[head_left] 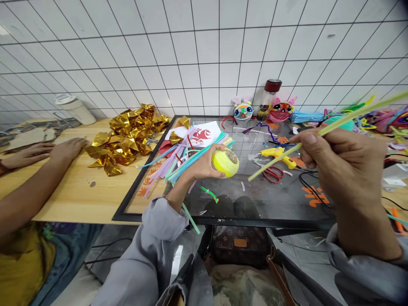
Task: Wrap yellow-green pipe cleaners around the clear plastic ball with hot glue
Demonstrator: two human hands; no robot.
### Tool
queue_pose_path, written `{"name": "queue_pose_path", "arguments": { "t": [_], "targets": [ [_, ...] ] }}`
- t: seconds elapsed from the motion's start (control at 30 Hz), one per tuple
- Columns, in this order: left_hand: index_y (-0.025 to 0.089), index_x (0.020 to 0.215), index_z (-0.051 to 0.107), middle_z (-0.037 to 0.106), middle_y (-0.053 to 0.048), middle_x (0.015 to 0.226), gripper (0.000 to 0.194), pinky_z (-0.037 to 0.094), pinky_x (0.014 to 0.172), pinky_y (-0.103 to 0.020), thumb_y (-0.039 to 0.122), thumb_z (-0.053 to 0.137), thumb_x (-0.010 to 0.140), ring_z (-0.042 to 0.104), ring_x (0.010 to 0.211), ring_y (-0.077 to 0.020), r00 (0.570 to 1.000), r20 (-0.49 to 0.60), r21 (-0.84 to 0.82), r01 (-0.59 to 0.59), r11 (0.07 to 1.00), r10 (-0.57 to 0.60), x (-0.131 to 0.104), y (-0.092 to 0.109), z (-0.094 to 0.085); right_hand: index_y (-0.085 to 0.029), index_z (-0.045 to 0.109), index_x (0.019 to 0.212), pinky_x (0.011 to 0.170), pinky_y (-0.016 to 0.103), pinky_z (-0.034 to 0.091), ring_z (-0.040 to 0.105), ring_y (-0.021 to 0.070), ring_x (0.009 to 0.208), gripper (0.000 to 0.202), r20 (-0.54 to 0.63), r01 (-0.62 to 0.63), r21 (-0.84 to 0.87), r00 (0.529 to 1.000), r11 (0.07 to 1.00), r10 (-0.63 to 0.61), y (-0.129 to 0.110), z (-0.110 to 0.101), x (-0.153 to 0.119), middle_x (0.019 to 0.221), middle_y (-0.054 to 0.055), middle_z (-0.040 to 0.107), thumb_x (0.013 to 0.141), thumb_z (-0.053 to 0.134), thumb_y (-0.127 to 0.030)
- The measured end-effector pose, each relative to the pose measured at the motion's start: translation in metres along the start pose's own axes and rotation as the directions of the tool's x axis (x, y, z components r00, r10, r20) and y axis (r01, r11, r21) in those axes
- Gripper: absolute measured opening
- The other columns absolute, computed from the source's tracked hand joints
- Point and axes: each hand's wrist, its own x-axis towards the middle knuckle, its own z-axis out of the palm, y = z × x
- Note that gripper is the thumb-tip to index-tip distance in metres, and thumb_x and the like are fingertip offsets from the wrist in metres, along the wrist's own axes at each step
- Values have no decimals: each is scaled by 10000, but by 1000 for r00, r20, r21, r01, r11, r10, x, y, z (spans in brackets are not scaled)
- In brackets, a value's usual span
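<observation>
My left hand [206, 165] is wrapped round a round yellow cup-like piece [227, 163], its grey opening turned up and to the right. My right hand [346, 163], raised at the right, pinches a long pale yellow-green fuzzy stem [277, 160]. The stem's lower end points down towards the table, right of the yellow piece and apart from it. Behind my left hand lies a bundle of purple, teal and white stems [178, 159]. A yellow glue gun [276, 155] and red-handled scissors [273, 174] rest between my hands.
Gold foil pieces [127, 136] are heaped at the left, near another person's hands [60, 149]. By the tiled wall stand two decorated animal faces [242, 111] and a bottle [267, 100]. Coloured stems [385, 121] and black cables lie at the right.
</observation>
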Motion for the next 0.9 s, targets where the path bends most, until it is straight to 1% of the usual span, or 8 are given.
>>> {"name": "queue_pose_path", "arguments": {
  "t": [0.27, 0.43, 0.53, 0.63, 0.7, 0.73, 0.77, 0.9],
  "targets": [
    [245, 1182, 421, 482, -117, 1436, 778, 315, 1234, -492, 287, 857, 539, 462, 1415, -325, 1000, 1, 11, -10, 1000, 10, -1, -2, -1, -200, 631, 614, 417, 238, 283, 367, 91, 450, 416, 183, -60, 74, 982, 995, 46, 12, 24, 11, 492, -43, 448, 864, 702, -524],
    [232, 1196, 417, 477, -125, 1435, 787, 326, 1221, -480, 300, 866, 553, 471, 1402, -320, 1000, 19, 5, -17, 1000, 17, -2, -2, -2, -166, 727, 740, 475, 239, 336, 460, 110, 518, 389, 318, -128, 43, 942, 991, 107, 41, 32, 3, 558, -22, 540, 832, 722, -544],
    [236, 1212, 412, 458, -125, 1464, 798, 332, 1214, -479, 302, 867, 559, 469, 1405, -323, 1000, 28, -4, -6, 1000, 6, -3, 0, -2, -160, 716, 720, 472, 239, 357, 496, 118, 529, 409, 455, -186, 15, 876, 982, 159, 65, 34, -14, 616, 8, 614, 827, 702, -555],
    [236, 1209, 416, 437, -133, 1481, 797, 320, 1223, -492, 288, 869, 555, 443, 1430, -336, 1000, 25, 5, -8, 1000, 8, -3, 2, -1, -169, 693, 689, 423, 238, 310, 434, 105, 456, 413, 609, -264, -39, 759, 964, 232, 87, 36, -35, 536, -12, 538, 829, 659, -556],
    [240, 1201, 427, 448, -126, 1461, 796, 317, 1226, -495, 298, 875, 545, 437, 1429, -342, 1000, 14, 19, -18, 1000, 18, -4, 2, 0, -179, 684, 697, 453, 248, 396, 523, 131, 485, 379, 692, -306, -48, 676, 951, 253, 97, 37, -46, 556, 0, 579, 844, 634, -525],
    [243, 1197, 434, 462, -118, 1440, 798, 323, 1222, -495, 306, 878, 537, 444, 1420, -343, 1000, 6, 25, -21, 999, 21, -4, 3, 1, -184, 683, 705, 470, 257, 436, 565, 146, 497, 363, 702, -315, -47, 665, 948, 255, 100, 37, -48, 563, 6, 606, 849, 630, -513],
    [246, 1196, 440, 479, -109, 1415, 803, 334, 1216, -493, 313, 883, 529, 456, 1404, -342, 1000, 11, 36, -18, 999, 18, -4, 3, 2, -187, 699, 742, 475, 266, 461, 596, 158, 504, 340, 680, -317, -31, 688, 948, 253, 101, 36, -49, 585, 15, 642, 851, 632, -502],
    [240, 1206, 462, 501, -106, 1398, 811, 367, 1195, -496, 317, 891, 523, 505, 1355, -341, 1000, 10, 79, 15, 997, -16, -5, 7, 3, -207, 754, 858, 509, 273, 517, 686, 181, 581, 213, 355, -155, 18, 924, 988, 139, 85, 33, -39, 689, 32, 740, 836, 711, -415]
  ]
}}
